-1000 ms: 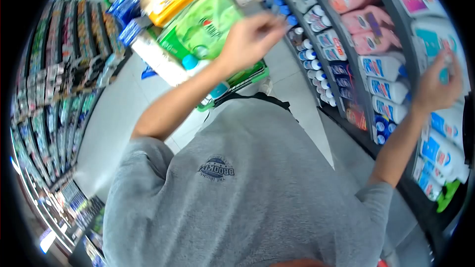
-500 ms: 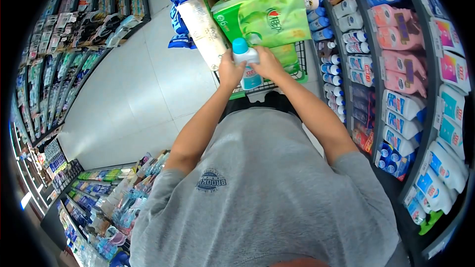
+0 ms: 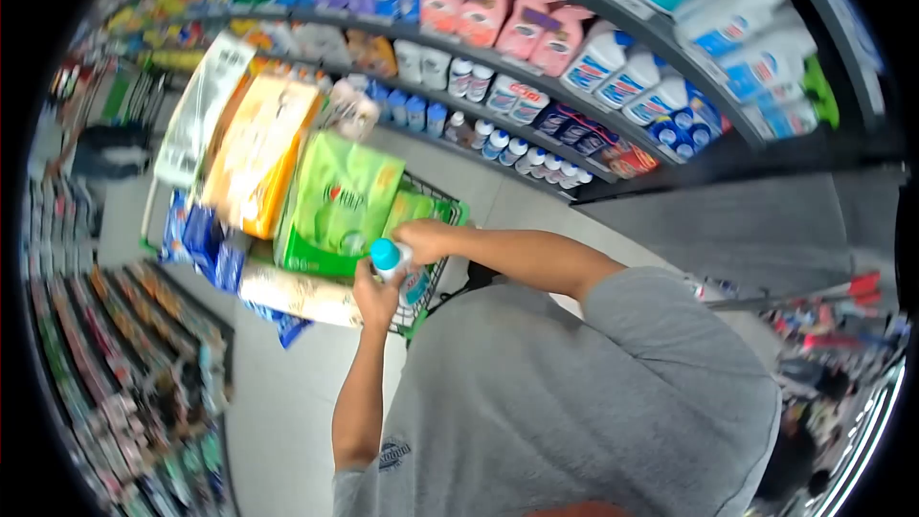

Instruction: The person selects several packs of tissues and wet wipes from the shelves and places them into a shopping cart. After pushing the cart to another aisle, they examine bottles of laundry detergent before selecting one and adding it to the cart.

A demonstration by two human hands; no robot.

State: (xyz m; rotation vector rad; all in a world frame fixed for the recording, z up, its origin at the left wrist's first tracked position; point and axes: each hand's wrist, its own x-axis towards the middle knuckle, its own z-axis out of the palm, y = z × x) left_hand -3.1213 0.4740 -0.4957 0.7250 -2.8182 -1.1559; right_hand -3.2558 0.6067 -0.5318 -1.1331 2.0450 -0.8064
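A white bottle with a turquoise cap [image 3: 386, 254] is held between my two hands over the near end of a shopping cart [image 3: 450, 209]. My left hand [image 3: 375, 295] has its fingers round the bottle's left side. Against the other side, near the cap, my right hand [image 3: 426, 237] is closed on the bottle. Just beyond my hands, a green tissue pack [image 3: 340, 196] lies in the cart. Beside it are an orange pack [image 3: 260, 153] and a long cream-coloured pack [image 3: 311, 297].
Shelves with pink bottles [image 3: 471, 2] and white bottles [image 3: 598, 59] run across the top and right. Blue packets [image 3: 206, 241] hang at the cart's left side. Another shelf of goods [image 3: 158, 325] stands at lower left, beside the pale floor [image 3: 273, 402].
The view has turned towards the right-hand shelves, so the cart and my hands appear further left. Both hands still hold the bottle over the cart.
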